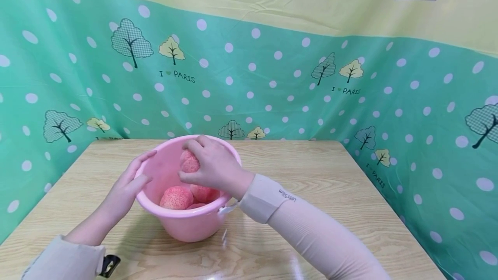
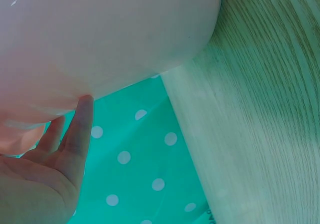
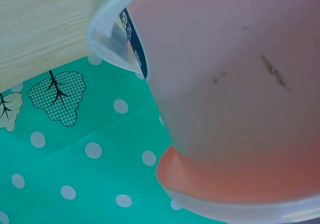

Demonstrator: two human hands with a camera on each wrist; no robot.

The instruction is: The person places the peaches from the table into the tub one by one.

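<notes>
A pink bucket stands on the table, its round mouth facing up. At its left side, my left hand holds the rim, thumb over the edge; in the left wrist view, the fingers of that hand lie against the bucket's outer wall. My right hand grips a speckled pink peach over the bucket's mouth. Below it, several more peaches lie inside, partly hidden by the rim and each other. The right wrist view shows the bucket close up, without the hand.
The wood-grain table extends to both sides and behind the bucket. A green polka-dot cloth hangs along its back and sides. The bucket's white handle joint sits near my right wrist.
</notes>
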